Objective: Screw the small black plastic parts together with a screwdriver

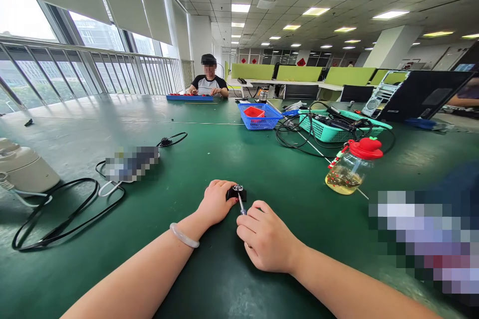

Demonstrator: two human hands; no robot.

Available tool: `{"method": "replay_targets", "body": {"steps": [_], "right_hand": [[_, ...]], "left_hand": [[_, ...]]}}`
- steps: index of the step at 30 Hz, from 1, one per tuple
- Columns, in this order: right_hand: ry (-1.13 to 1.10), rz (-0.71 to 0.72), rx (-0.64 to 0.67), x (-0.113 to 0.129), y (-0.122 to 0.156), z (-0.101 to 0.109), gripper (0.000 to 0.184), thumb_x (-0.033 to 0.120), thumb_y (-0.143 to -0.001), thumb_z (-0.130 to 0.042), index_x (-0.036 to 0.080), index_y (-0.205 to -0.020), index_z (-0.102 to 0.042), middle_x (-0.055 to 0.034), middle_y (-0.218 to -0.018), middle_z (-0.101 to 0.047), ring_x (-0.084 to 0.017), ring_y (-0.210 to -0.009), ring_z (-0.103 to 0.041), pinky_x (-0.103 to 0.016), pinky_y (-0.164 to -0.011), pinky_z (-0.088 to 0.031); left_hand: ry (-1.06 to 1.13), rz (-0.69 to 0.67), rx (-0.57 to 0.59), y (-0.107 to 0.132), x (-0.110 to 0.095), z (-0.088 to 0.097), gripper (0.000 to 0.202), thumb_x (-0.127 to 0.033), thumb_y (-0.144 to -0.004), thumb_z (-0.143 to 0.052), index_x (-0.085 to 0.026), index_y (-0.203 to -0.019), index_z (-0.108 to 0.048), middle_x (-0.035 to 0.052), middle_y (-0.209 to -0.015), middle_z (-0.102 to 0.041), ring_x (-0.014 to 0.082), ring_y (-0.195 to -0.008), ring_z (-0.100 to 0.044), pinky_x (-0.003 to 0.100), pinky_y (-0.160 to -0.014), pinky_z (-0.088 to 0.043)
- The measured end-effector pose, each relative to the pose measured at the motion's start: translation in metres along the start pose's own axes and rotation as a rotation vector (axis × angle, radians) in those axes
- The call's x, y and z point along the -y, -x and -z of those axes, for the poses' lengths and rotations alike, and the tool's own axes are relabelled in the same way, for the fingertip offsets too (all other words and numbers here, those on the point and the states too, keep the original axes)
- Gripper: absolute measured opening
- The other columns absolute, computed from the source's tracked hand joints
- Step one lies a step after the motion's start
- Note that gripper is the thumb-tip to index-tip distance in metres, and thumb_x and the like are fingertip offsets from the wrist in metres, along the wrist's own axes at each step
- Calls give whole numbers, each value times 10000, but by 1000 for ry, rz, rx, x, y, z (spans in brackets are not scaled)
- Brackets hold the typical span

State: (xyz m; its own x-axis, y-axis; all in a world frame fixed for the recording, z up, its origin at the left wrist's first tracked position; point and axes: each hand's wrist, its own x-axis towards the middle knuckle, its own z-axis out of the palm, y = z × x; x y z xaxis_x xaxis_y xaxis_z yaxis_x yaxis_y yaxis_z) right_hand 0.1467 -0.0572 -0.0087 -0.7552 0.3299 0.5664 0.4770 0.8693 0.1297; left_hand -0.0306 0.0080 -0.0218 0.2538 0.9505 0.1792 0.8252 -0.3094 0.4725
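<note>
My left hand is closed on a small black block lying on the green table, fingers and thumb at its left side. A shiny silver metal piece sits on top of the block; its exact kind is too small to make out. In my right hand is a slim screwdriver, tilted, its metal shaft pointing away from me. The tip meets or nearly meets the silver piece. Most of the screwdriver's handle is hidden in my fingers.
Right of my hands stands a red-lidded bottle. Beyond are a blue basket and a teal basket with black cables. A white appliance and a looped cord lie left. Across the table sits another person.
</note>
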Motion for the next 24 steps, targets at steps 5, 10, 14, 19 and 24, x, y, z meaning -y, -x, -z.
{"method": "replay_targets", "body": {"steps": [5,10,14,19,24], "right_hand": [[0,1,1,1,-1,0,96,100,-716,-508,174,-680,-556,-38,-742,-603,-169,-684,-389,-362,-760,-343],[-18,-18,-15,2,-1,0,95,99,-712,-510,178,-680,-552,-35,-738,-598,-168,-684,-393,-369,-787,-353],[-33,-61,-52,-2,0,-1,98,90,-713,-505,176,-697,-549,-38,-753,-603,-169,-694,-411,-372,-794,-366],[-113,-216,-122,-13,1,-5,181,23,-710,-477,184,-769,-536,-26,-763,-607,-170,-703,-469,-368,-796,-390],[-322,-487,-330,-21,3,-4,221,75,-863,-450,210,-1015,-537,-38,-869,-628,-176,-780,-562,-349,-781,-461]], "left_hand": [[-6,0,8,0,-2,2,367,-213,-806,-609,-205,-1173,-621,56,-1228,-656,278,-1221,-479,443,-1071,-364],[7,10,12,0,-2,2,358,-209,-803,-615,-215,-1161,-624,52,-1221,-660,276,-1219,-481,451,-1070,-363],[10,22,-4,-1,0,0,392,-225,-790,-644,-197,-1180,-609,73,-1223,-657,282,-1220,-486,448,-1065,-370],[17,0,-16,-1,0,0,367,-220,-779,-656,-216,-1144,-621,59,-1180,-678,275,-1195,-504,442,-1053,-381],[44,5,4,0,-1,3,342,-212,-782,-643,-231,-1123,-626,55,-1162,-681,269,-1193,-504,447,-1045,-388]]}}
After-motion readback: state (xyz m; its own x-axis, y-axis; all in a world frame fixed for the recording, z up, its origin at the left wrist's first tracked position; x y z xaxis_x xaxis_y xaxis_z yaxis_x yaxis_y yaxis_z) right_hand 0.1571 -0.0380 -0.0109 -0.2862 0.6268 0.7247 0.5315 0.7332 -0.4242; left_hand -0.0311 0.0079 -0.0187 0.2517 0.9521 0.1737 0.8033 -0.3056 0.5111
